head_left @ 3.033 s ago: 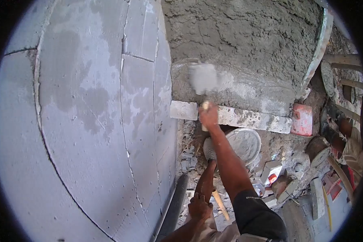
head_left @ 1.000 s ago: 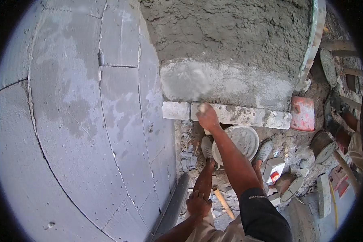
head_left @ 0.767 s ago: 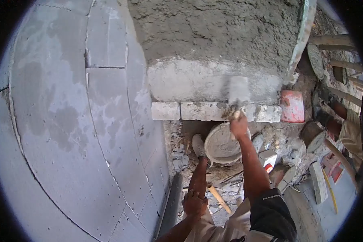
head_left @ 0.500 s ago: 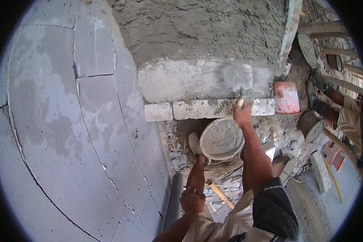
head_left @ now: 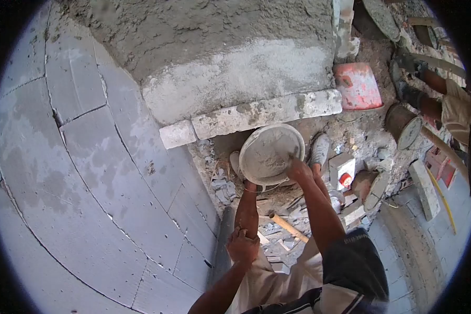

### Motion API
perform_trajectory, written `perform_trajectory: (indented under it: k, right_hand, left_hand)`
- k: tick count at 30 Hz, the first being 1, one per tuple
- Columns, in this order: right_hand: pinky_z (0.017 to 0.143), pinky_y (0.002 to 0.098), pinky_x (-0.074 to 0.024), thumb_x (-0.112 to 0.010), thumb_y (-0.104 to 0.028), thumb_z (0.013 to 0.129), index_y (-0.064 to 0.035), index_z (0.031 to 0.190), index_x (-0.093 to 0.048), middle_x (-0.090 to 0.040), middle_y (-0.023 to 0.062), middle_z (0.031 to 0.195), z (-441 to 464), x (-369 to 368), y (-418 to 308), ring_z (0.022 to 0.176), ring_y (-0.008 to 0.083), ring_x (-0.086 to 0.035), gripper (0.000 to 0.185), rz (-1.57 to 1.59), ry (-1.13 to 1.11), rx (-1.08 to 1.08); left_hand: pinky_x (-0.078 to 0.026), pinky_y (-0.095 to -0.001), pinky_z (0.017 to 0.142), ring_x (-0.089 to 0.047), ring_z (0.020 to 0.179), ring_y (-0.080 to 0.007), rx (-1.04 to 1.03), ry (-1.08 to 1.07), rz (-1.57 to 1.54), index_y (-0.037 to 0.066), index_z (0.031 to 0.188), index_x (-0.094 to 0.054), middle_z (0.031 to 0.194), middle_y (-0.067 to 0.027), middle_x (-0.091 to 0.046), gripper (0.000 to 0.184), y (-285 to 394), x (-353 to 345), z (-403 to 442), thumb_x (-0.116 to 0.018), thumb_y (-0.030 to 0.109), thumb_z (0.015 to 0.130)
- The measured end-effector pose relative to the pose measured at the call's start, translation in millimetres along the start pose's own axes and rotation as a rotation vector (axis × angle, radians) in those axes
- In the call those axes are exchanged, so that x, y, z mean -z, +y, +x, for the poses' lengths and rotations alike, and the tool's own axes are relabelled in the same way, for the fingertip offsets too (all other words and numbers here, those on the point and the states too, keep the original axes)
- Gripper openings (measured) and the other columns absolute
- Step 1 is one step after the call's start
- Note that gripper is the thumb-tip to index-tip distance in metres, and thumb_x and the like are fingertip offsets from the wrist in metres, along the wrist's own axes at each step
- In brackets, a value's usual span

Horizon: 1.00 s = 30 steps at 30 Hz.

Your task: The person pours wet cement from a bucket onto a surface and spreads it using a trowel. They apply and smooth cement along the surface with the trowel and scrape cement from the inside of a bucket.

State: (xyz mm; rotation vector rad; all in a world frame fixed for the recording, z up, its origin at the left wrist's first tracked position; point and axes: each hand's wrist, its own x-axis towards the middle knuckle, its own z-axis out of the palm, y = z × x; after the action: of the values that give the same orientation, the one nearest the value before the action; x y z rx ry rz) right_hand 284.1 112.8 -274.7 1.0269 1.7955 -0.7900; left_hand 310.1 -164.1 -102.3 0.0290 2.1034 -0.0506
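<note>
Clock positions are taken from the mortar bucket.

- Mortar bucket: upright between the feet, holding grey mortar; probably set there for a short reach.
- Right hand: 4 o'clock, at the bucket's rim, fingers over the mortar. Motion blur; whether it is closed on a tool cannot be told.
- Left hand: between 6 and 7 o'clock, laid open over the left leg, gripping no object; presumably a brace for the stooped body.
- Shoes: one at 3 o'clock, one at 9, astride the bucket, seemingly for a steady stance.
- Long block: 12 o'clock, edging the smoother mortar band; likely a border to it. Short block at its left end, between 9 and 10.
- Rough mortar: 11 o'clock, beyond the band.
- Block wall: between 8 and 9 o'clock.
- Red bucket: 2 o'clock, beside the long block's end; worn, no legible label.
- Wooden handle: between 5 and 6 o'clock, on rubble.
- Co-worker: between 2 and 3 o'clock, partly in view.
- Writing: pale lettering on the dark sleeve, too blurred to read; no brand identifiable.
</note>
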Motion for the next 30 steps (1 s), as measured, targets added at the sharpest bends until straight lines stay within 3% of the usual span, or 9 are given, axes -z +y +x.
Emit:
perform_trajectory:
  k: [2,5,6,13,16,19,20,23,30]
  right_hand:
    - [0.095,0.0455,-0.0474,-0.055,-0.017,0.081,-0.0116,0.130,-0.050,-0.060,0.0172,0.122,82,-58,-1,0.117,0.0342,-0.056,0.050,-0.183,-0.201,0.090]
    - [0.090,0.0457,-0.0482,-0.057,-0.021,0.080,-0.0036,0.116,-0.057,-0.064,0.0235,0.108,68,-58,-12,0.105,0.0379,-0.061,0.040,-0.139,-0.120,0.184]
    - [0.090,0.0452,-0.0485,-0.058,-0.021,0.080,-0.0056,0.114,-0.058,-0.065,0.0217,0.105,37,-23,-20,0.104,0.0381,-0.061,0.038,-0.094,-0.209,0.073]
    - [0.086,0.0479,-0.0486,-0.063,-0.027,0.078,-0.0061,0.118,-0.055,-0.065,0.0231,0.101,-27,29,70,0.102,0.0394,-0.061,0.046,-0.107,-0.122,0.238]
    - [0.078,0.0466,-0.0503,-0.065,-0.026,0.077,-0.0078,0.114,-0.054,-0.066,0.0210,0.092,-15,27,108,0.087,0.0401,-0.064,0.042,0.015,0.242,0.501]
    - [0.081,0.0531,-0.0456,-0.063,-0.028,0.080,-0.0034,0.120,-0.054,-0.066,0.0246,0.086,-9,55,98,0.088,0.0439,-0.064,0.048,0.211,0.284,0.383]
    - [0.084,0.0495,-0.0468,-0.063,-0.021,0.078,0.0007,0.121,-0.052,-0.063,0.0296,0.096,-11,71,87,0.095,0.0460,-0.060,0.049,0.368,0.232,0.302]
    - [0.074,0.0457,-0.0482,-0.063,-0.017,0.076,-0.0005,0.101,-0.054,-0.063,0.0251,0.088,40,55,105,0.089,0.0422,-0.062,0.031,0.471,0.532,0.404]
    - [0.079,0.0424,-0.0479,-0.062,-0.018,0.077,0.0043,0.106,-0.055,-0.062,0.0241,0.091,59,114,91,0.086,0.0384,-0.061,0.038,0.461,0.475,0.281]
  left_hand:
    - [-0.040,-0.0433,0.099,-0.051,0.118,-0.0292,0.031,-0.013,0.010,0.012,0.112,-0.065,0.129,-0.0081,-0.054,0.050,6,-3,-6,-0.068,0.040,0.070]
    - [-0.040,-0.0424,0.099,-0.051,0.117,-0.0293,-0.009,0.010,0.045,0.013,0.111,-0.065,0.128,-0.0075,-0.055,0.051,5,-15,-8,-0.069,0.040,0.069]
    - [-0.039,-0.0419,0.100,-0.051,0.117,-0.0293,0.022,0.030,0.028,0.012,0.111,-0.065,0.128,-0.0078,-0.055,0.051,6,-18,-14,-0.069,0.040,0.069]
    - [-0.038,-0.0411,0.101,-0.050,0.119,-0.0283,0.062,0.010,0.094,0.013,0.112,-0.066,0.130,-0.0082,-0.054,0.052,35,-23,-16,-0.070,0.041,0.069]
    - [-0.038,-0.0416,0.102,-0.049,0.121,-0.0276,0.080,0.017,0.076,0.013,0.112,-0.066,0.131,-0.0078,-0.054,0.052,44,-26,-18,-0.070,0.043,0.070]
    - [-0.037,-0.0418,0.102,-0.048,0.122,-0.0274,0.108,-0.026,0.097,0.013,0.111,-0.066,0.131,-0.0073,-0.054,0.052,51,-32,-15,-0.071,0.044,0.070]
    - [-0.037,-0.0418,0.102,-0.048,0.122,-0.0274,0.111,-0.021,0.094,0.013,0.111,-0.066,0.131,-0.0073,-0.054,0.052,54,-32,-16,-0.071,0.044,0.070]
    - [-0.037,-0.0414,0.102,-0.047,0.122,-0.0278,0.144,-0.012,0.076,0.013,0.111,-0.065,0.131,-0.0068,-0.054,0.052,62,-30,-21,-0.071,0.043,0.069]
    - [-0.035,-0.0434,0.103,-0.047,0.122,-0.0275,0.143,0.003,0.085,0.012,0.112,-0.065,0.134,-0.0061,-0.052,0.050,69,-29,-22,-0.067,0.040,0.071]
